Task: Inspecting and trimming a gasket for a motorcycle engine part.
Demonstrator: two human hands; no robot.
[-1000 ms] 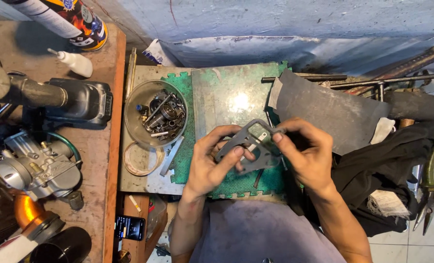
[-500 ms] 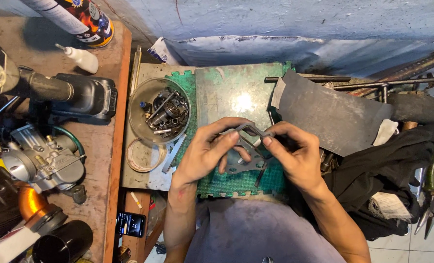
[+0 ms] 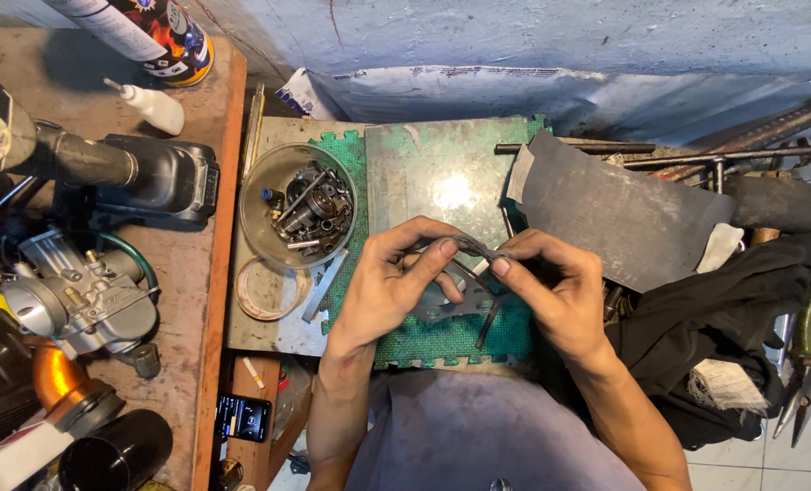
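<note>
A small grey metal part (image 3: 471, 247) is pinched between the fingertips of the left hand (image 3: 389, 280) and right hand (image 3: 551, 289), each grip closed on one end, held just above the green mat (image 3: 442, 335) on the tabletop, apparently for close work.

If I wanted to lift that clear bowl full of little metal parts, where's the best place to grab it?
Probably by the rim, from above. The clear bowl sits upright with its mouth open to the camera, and the metal parts are heaped in the middle, so the edge is bare. Its left side looks freest; the left hand works close by at lower right, and a wooden bench borders the left.
</note>
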